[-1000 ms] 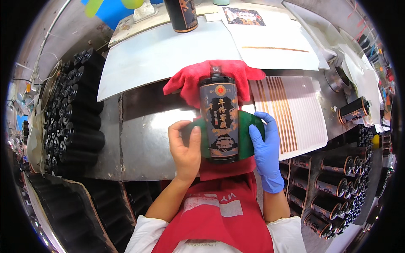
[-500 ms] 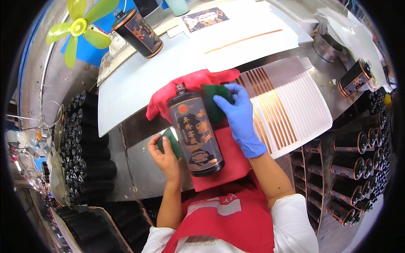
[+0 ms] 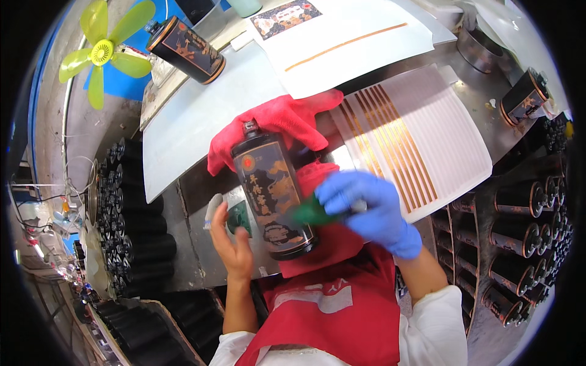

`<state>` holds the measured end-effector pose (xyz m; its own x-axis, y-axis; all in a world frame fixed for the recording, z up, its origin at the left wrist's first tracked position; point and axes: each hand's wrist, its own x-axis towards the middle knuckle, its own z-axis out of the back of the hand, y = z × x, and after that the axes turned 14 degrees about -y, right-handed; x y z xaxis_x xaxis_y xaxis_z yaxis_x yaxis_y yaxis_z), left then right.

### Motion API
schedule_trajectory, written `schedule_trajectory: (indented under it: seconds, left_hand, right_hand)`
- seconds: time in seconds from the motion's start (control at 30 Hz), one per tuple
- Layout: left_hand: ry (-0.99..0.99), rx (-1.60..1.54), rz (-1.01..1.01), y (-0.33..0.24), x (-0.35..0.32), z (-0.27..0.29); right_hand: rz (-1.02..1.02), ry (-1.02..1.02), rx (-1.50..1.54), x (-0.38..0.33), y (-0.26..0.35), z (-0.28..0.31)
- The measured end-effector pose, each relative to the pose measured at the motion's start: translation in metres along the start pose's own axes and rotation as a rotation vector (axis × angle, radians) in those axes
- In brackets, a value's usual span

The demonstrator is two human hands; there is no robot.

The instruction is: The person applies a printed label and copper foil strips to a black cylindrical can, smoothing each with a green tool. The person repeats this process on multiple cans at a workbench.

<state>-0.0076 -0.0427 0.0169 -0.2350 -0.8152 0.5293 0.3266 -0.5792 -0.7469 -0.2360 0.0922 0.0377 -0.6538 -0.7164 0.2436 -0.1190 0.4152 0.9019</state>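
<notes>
A black bottle [image 3: 264, 186] with copper-coloured decoration lies face up before me, its neck on a crumpled red cloth [image 3: 281, 114]. My right hand [image 3: 366, 210], in a blue glove, grips a green scraper-like piece [image 3: 312, 212] over the bottle's lower right side; motion smears this piece, and contact with the bottle is unclear. Left of the bottle is my left hand [image 3: 233, 250], its thumb and fingers apart and a white cover on one fingertip. Another flat green piece [image 3: 238, 218] shows between that hand and the bottle, apparently not gripped.
Copper strips [image 3: 390, 143] lie on a white ribbed sheet at right. Ahead are a white sheet [image 3: 360, 46] with one strip and a printed card [image 3: 285, 18]. A decorated bottle [image 3: 188, 50] stands near the yellow-green fan [image 3: 102, 53]. Several black bottles [image 3: 143, 229] line both sides.
My right hand has come down and toward me with the green piece, from beside the bottle's shoulder to its lower part. My left hand has lowered slightly, its fingers spreading from the other green piece.
</notes>
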Motion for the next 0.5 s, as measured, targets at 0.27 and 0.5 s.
schedule_trajectory:
  seconds: [0.27, 0.5]
  left_hand:
    - [0.261, 0.102, -0.521, -0.054, -0.001, -0.012]
    - [-0.035, 0.053, -0.39, -0.023, -0.053, 0.001]
  right_hand:
    - [0.145, 0.138, -0.146, -0.036, -0.022, 0.012]
    - [-0.189, 0.214, -0.365, -0.005, 0.028, -0.011]
